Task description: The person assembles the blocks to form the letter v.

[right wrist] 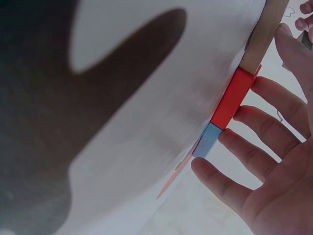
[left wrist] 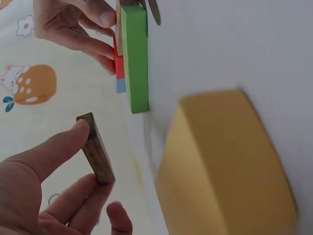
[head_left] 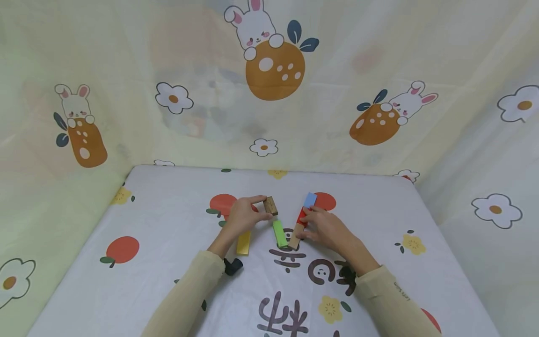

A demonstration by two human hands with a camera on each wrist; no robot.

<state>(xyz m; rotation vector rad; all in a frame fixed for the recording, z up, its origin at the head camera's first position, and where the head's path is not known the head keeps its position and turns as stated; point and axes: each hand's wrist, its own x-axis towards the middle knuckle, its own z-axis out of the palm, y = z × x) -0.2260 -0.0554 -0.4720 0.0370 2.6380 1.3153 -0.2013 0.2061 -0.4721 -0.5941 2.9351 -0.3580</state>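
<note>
The left hand [head_left: 242,216] pinches the brown block [head_left: 271,206] by its two ends, thumb at one and fingertips at the other, so the hand is spread only as far as the block is long. The left wrist view shows this block raised off the cloth [head_left: 168,252]; from the head it appears just beyond the far end of the green block [head_left: 280,234]. The yellow block [head_left: 243,244] lies on the cloth near the left wrist, to the left of the green block. The right hand [head_left: 330,230] has its fingers extended and slightly spread, tips against the side of a row, with the thumb by the nearest piece; it clasps nothing firmly. That row runs end to end: the tan block [head_left: 296,236] nearest the person, the red block [head_left: 301,217] in the middle, the blue block [head_left: 310,200] farthest. The green block and the row slant apart, their near ends close together; whether those touch is hard to tell. Both sleeves [head_left: 185,295] are beige. Behind the table hangs a curtain [head_left: 193,28] printed with rabbits, orange fruit and white flowers.
</note>
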